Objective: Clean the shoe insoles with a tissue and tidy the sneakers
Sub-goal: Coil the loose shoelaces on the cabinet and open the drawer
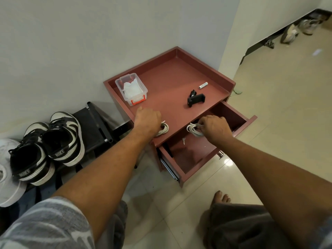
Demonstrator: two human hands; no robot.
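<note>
Left hand: lying knuckles up at the front edge of the stand top, fingers curled down and gripping the left coil; the fingertips themselves are hidden under the hand.
Left coil: a bundle of looped white cord, sticking out from under the hand on its right side and resting on the stand top just at the edge.
Right hand: reaching over the open drawer, fingers bent and pinching the right coil.
Right coil: a second bundle of white cord, hanging from the fingers above the drawer's inside, near the stand's front edge.
Hands relative to each other: lying near each other, not touching, each holding its own coil.
Tissue: crumpled and white, sitting inside the clear box at the stand's back left corner, well apart from both hands.
Sneakers: a black-and-white pair, standing side by side on the black rack left of the stand, heels facing the camera; neither hand is touching them.
White shoe: showing at the far left edge, beside the pair.
Stand top, other items: a black clamp lying near the middle, a white battery lying toward the right rim.
Drawer contents: a small key lying on the floor of the drawer.
</note>
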